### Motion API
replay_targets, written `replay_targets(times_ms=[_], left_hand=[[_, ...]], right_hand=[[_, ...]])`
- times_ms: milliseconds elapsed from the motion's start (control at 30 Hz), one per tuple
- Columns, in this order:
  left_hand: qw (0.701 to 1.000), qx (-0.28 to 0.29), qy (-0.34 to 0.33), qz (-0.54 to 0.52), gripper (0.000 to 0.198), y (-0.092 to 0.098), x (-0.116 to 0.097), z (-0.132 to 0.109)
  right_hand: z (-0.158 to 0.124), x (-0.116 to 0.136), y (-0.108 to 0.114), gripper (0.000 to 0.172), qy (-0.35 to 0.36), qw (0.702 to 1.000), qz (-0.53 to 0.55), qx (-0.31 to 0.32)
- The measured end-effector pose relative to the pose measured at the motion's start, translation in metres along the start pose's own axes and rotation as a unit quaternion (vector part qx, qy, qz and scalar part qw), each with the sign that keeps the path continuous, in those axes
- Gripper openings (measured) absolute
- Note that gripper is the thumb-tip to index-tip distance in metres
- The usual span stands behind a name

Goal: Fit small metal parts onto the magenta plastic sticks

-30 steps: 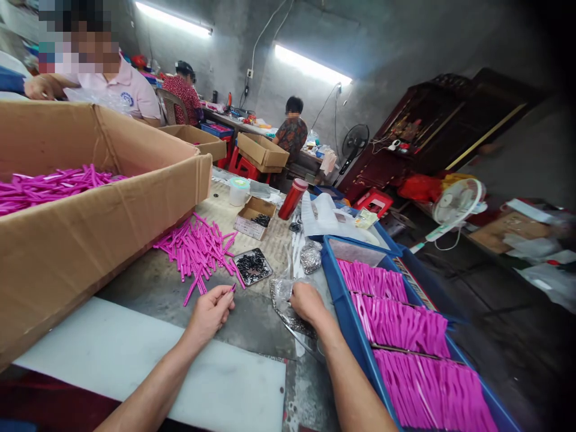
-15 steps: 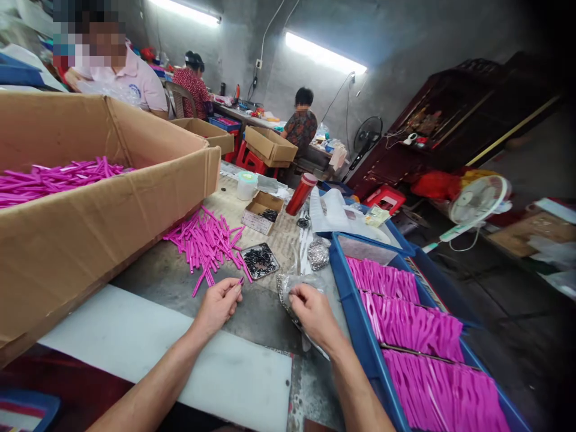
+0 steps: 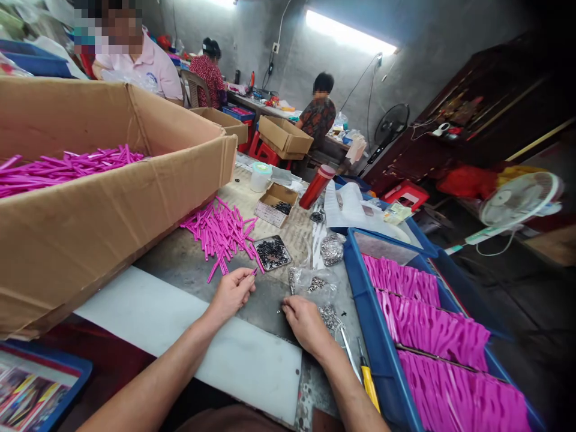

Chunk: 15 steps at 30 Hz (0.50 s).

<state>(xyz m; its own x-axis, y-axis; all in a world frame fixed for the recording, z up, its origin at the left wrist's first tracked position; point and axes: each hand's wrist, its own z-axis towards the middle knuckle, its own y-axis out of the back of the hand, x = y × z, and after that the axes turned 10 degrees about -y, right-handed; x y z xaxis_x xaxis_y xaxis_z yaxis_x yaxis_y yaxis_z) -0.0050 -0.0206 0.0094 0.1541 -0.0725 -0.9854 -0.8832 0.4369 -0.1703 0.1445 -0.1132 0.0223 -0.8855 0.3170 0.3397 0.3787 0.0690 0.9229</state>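
My left hand (image 3: 231,293) is closed, with the tip of a magenta piece poking out between thumb and forefinger; the rest is hidden by the fingers. My right hand (image 3: 303,321) is pinched low over the table, beside a clear plastic bag (image 3: 321,282) of small metal parts. A tiny shiny bit shows by its fingertips, too small to name. Beyond my left hand lie a heap of magenta sticks (image 3: 220,231) and a shallow tray (image 3: 272,253) of small black parts. More metal parts (image 3: 328,315) lie loose to the right of my right hand.
A large cardboard box (image 3: 112,222) of magenta sticks stands at left. At right is a blue crate (image 3: 382,366) with rows of magenta strips. A yellow-handled tool (image 3: 369,384), red flask (image 3: 317,187) and small box (image 3: 270,214) are on the table. Several people sit beyond.
My right hand has drawn back from the bag of metal parts toward my left hand, uncovering the loose metal parts and yellow-handled tool. The view has shifted, so the scene sits farther right.
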Motion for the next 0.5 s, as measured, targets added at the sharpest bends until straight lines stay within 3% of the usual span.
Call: replay_targets(times_ms=[500], left_hand=[[1.000, 0.003, -0.003, 0.008, 0.016, 0.0010, 0.0029, -0.0004]], right_hand=[[0.0018, -0.0001, -0.0051, 0.015, 0.046, 0.996, -0.071, 0.020]])
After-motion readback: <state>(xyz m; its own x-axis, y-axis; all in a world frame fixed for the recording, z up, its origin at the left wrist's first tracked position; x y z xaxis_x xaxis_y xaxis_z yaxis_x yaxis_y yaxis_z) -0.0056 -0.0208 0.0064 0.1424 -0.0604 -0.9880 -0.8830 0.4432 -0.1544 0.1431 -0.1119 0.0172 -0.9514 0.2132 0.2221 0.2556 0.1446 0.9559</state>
